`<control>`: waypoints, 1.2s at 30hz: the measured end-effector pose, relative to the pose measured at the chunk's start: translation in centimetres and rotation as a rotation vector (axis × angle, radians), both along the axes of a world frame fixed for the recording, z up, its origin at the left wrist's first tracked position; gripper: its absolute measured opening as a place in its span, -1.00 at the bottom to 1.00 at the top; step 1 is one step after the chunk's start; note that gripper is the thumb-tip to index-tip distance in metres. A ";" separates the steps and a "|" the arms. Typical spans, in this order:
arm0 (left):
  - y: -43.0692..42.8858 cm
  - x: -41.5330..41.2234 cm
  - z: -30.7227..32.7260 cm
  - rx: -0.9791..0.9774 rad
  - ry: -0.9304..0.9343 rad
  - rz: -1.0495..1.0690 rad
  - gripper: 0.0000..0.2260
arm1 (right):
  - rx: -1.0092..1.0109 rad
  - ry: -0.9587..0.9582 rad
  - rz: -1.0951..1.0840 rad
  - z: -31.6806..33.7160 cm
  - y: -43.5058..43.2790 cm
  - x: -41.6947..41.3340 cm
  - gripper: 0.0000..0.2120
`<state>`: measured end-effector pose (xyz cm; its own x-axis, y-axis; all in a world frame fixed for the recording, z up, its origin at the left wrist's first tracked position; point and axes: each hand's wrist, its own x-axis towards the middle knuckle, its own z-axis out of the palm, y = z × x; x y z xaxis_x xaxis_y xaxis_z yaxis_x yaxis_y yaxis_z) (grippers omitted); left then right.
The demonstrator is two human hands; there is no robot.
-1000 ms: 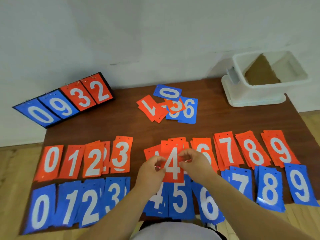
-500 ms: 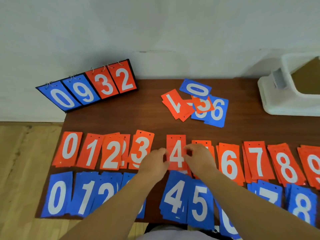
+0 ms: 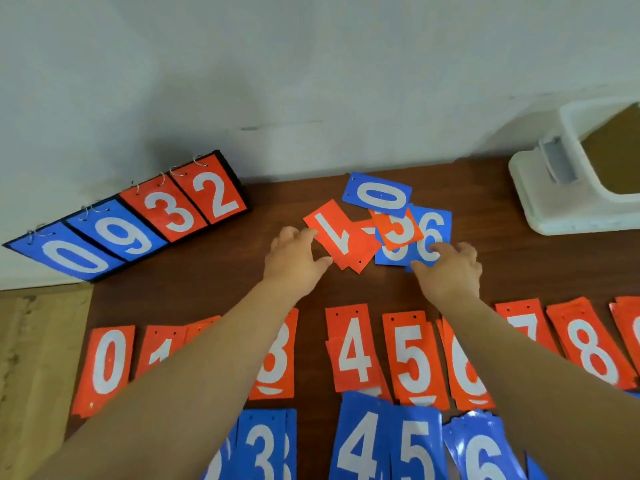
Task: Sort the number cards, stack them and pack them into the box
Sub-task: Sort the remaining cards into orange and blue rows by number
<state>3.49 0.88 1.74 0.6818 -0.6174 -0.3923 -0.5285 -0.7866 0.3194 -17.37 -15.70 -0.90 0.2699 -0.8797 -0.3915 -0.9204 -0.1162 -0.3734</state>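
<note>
Reaching across the brown table (image 3: 214, 271), the person has both hands at the small heap of unsorted cards (image 3: 377, 233) near the far edge. The left hand (image 3: 294, 261) has its fingers loosely spread, tips touching the edge of the upside-down red 1 card (image 3: 332, 237), thumb just under its near corner; nothing looks pinched yet. The right hand (image 3: 450, 268) lies with fingers spread on the blue 6 card (image 3: 431, 237), its thumb at that card's near edge. A blue 0 card (image 3: 377, 195) and a red 5 card (image 3: 396, 230) sit on top of the same heap.

Most of the sorting seems done: a red row (image 3: 353, 351) runs 0 to at least 8 in number order, with a blue row (image 3: 363, 445) below it, partly hidden by the arms and cut off by the frame. Several piles are fanned rather than squared.

Left to do, as I judge it: place this last handful, square each pile, stack them together and pack them. The white box (image 3: 568, 199) waits open at the far right corner, well apart from the rows; no cards are visible in it. A ringed flip scoreboard (image 3: 138, 220) reading 0932 leans against the wall at the left.
</note>
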 end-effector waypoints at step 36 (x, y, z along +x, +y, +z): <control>8.6 -11.6 5.6 -0.475 0.383 0.789 -0.63 | 0.088 -0.337 -0.191 0.0 -4.8 -8.0 -0.67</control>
